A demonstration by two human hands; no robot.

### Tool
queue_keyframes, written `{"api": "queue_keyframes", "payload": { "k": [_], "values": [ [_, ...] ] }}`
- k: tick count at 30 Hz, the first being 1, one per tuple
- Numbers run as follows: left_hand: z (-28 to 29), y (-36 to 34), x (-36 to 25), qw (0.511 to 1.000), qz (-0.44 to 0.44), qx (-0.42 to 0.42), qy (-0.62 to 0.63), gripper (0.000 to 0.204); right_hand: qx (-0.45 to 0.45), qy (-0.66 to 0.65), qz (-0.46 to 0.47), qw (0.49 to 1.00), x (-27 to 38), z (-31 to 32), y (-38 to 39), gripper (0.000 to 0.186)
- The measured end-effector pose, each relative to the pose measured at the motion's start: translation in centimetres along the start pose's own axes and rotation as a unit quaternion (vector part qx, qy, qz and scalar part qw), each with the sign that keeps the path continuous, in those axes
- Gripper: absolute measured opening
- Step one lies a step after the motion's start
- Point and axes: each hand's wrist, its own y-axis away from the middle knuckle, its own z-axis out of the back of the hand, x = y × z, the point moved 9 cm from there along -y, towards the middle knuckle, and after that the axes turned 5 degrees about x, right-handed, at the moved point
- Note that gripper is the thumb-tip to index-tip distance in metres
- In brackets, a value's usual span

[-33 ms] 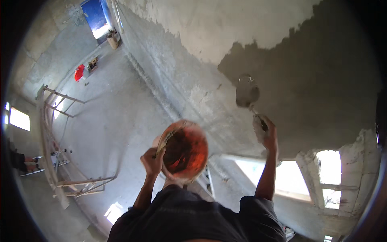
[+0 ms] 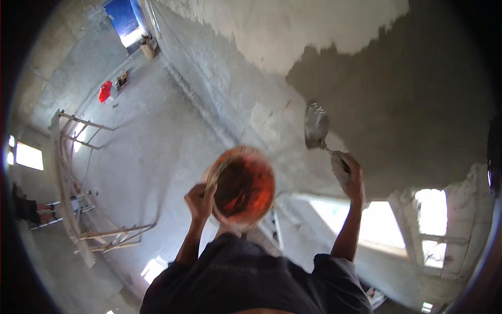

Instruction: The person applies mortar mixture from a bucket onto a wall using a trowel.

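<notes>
Head view, two bare hands, one bucket, one trowel.

Item: bucket, reddish-orange, round-mouthed. It is hanging in front of the person's body, its mouth facing up toward the camera and a dark mass showing inside (blur is hiding the texture). The left hand is closing its fingers on the bucket's left edge; whether they are wrapping the rim or a handle, one cannot tell. The bucket's body is lying just to the right of that grip.

Item: trowel, flat metal blade, wet grey gloss. The right hand is wrapping its handle firmly; the blade is extending up and to the left beyond the fist. Whether the blade is touching the wall or standing off it, one cannot tell.

Edges: the dark wet plaster is covering much of the wall to the right, its ragged upper border meeting paler wall. Its left edge is running just beside the blade. Below the right hand, bright openings are breaking the surface.

Room: bucket and trowel are standing well apart, pale wall showing between them. To the left, the grey floor is stretching from the bucket to a frame of bars, well apart from the left hand. Farther off, a red object is lying on the floor.
</notes>
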Motion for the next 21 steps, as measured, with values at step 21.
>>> {"api": "queue_keyframes", "payload": {
  "k": [21],
  "values": [
    [-3.1, -0.7, -15.9, 0.917, -0.332, 0.218, 0.040, 0.017, 0.126, -0.367, -0.463, 0.797, 2.8, -20.7, 18.4, 0.043]
  ]
}}
